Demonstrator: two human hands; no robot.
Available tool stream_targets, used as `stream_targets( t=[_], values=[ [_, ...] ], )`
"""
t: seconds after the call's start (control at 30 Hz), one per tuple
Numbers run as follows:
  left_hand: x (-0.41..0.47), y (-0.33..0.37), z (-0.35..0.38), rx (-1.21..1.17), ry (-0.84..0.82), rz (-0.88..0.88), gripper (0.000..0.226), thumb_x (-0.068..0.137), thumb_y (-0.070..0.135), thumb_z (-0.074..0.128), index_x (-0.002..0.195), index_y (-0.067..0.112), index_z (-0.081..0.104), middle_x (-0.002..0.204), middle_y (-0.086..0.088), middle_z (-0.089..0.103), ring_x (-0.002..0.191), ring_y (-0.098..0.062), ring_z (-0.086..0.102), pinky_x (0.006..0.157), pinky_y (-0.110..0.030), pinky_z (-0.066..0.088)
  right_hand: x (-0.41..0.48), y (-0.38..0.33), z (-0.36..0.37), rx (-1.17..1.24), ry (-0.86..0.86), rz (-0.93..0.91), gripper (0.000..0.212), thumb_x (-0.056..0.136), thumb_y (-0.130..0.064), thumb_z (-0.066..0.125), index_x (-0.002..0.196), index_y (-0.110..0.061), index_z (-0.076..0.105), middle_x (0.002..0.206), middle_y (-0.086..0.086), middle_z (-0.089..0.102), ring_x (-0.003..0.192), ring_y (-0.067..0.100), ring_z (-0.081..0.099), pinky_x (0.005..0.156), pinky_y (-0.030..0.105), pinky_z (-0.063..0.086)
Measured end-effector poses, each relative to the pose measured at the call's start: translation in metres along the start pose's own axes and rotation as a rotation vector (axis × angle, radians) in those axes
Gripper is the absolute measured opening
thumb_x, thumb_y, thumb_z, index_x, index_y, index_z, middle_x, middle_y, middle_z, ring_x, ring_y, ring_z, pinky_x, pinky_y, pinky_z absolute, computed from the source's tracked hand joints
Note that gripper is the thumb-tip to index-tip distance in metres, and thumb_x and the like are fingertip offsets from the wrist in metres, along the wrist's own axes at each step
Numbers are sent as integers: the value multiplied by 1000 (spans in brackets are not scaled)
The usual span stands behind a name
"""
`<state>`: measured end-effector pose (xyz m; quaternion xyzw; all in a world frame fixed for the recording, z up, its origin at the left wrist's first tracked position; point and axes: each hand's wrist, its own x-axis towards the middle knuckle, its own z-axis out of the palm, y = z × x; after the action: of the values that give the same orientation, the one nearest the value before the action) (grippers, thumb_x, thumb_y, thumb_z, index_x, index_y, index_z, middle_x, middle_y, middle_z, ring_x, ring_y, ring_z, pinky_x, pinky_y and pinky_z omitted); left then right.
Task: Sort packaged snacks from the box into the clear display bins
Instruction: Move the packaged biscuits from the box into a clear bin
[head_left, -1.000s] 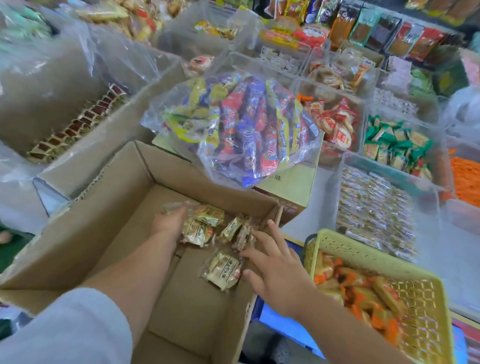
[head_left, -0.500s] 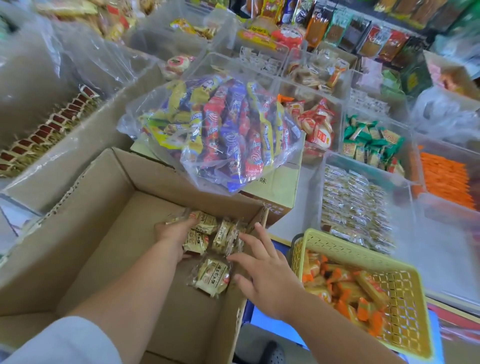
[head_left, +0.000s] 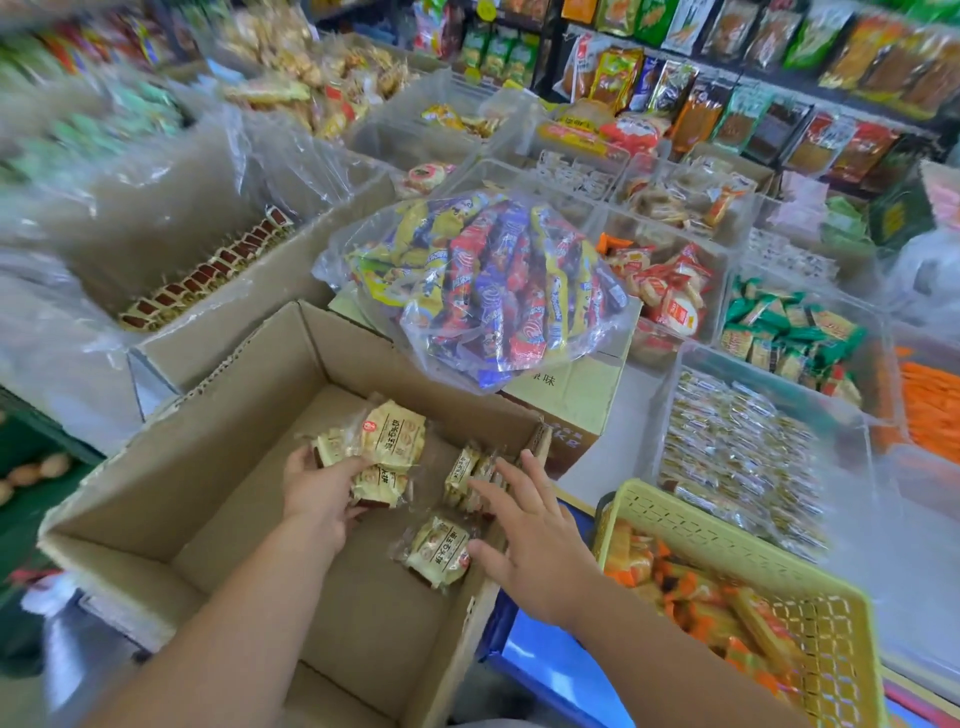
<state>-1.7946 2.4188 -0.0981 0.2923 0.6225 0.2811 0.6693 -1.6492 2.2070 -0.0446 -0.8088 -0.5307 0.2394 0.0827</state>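
Observation:
An open cardboard box (head_left: 218, 457) lies below me, with a few pale yellow snack packets on its floor. My left hand (head_left: 317, 493) reaches into the box and grips a bunch of these snack packets (head_left: 389, 441), lifting them off the floor. My right hand (head_left: 524, 535) is spread flat over the box's right side, its fingers touching a standing pair of packets (head_left: 467, 475) and its thumb beside a single packet (head_left: 436, 551). A clear display bin (head_left: 670, 410) to the right holds several similar small packets.
A plastic bag of colourful wafer bars (head_left: 493, 291) lies on a closed carton behind the box. A yellow-green basket (head_left: 727, 540) of orange snacks stands at the right. More clear bins of red (head_left: 670, 291) and green (head_left: 789, 332) packets fill the counter; a lined carton (head_left: 249, 312) stands left.
My left hand has gathered packets and raised them from the box floor. My right hand has moved a little deeper onto the packets at the right. My view has shifted.

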Motion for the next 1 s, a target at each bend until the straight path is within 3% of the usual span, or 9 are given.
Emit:
stream_targets(
  t=[0.1,0.27,0.43,0.53,0.6,0.7,0.8,0.87,1.0],
  values=[
    [-45,11,-7,-73,-21,172,86,75,-3,86,144,31,48,128,-1,71,98,-30,76,84,-64,60,-9,-9,-15,163,73,-68,75,98,-61,48,158,-45,7,167,-14,-11,153,11,-17,125,45,13],
    [-141,7,5,116,-11,592,83,73,4,91,136,39,52,117,16,70,107,-5,68,92,-40,58,-42,-18,-59,796,167,-152,69,88,-71,51,150,-55,24,150,-36,24,136,-13,33,101,11,40],
    [-219,-19,40,446,-31,1009,90,68,14,94,136,53,50,128,21,59,116,4,59,93,-20,51,-82,9,-84,1227,68,-61,84,66,-90,59,142,-67,32,145,-37,43,124,-4,55,101,41,54],
    [-241,-44,67,725,-99,1305,84,72,31,88,143,47,46,126,26,53,112,-6,56,93,-25,50,-103,35,-90,1560,-1,2,58,76,-72,70,130,-57,55,132,-22,63,120,5,63,93,47,58],
    [-246,-61,87,844,-129,1481,90,67,22,95,143,36,48,125,12,58,113,-15,54,104,-15,36,-114,57,-90,1709,27,84,47,89,-56,67,133,-40,59,132,-6,67,122,18,64,92,53,57],
    [-255,-76,112,950,-200,1556,96,64,18,96,144,37,45,129,12,53,115,-12,50,105,-3,25,-127,90,-90,1835,88,219,29,100,-35,62,127,-24,65,123,7,70,111,27,68,85,52,60],
    [-263,-78,130,1028,-319,1647,85,75,34,80,150,46,40,139,30,42,121,6,42,106,-5,26,-135,124,-89,1902,84,300,32,101,-36,58,127,-19,65,124,11,70,114,34,66,87,56,58],
    [-267,-77,140,1032,-360,1566,84,76,48,73,151,54,35,142,38,36,119,13,43,100,-4,32,-139,141,-90,1937,77,318,31,101,-38,58,127,-24,66,125,9,70,113,34,67,87,54,58],
    [-264,-82,156,923,-325,1232,82,70,70,75,144,59,42,132,33,53,109,13,59,78,-4,49,-139,175,-91,1933,160,385,19,101,-20,60,110,-31,73,104,2,78,86,22,76,79,48,61]
  ],
)
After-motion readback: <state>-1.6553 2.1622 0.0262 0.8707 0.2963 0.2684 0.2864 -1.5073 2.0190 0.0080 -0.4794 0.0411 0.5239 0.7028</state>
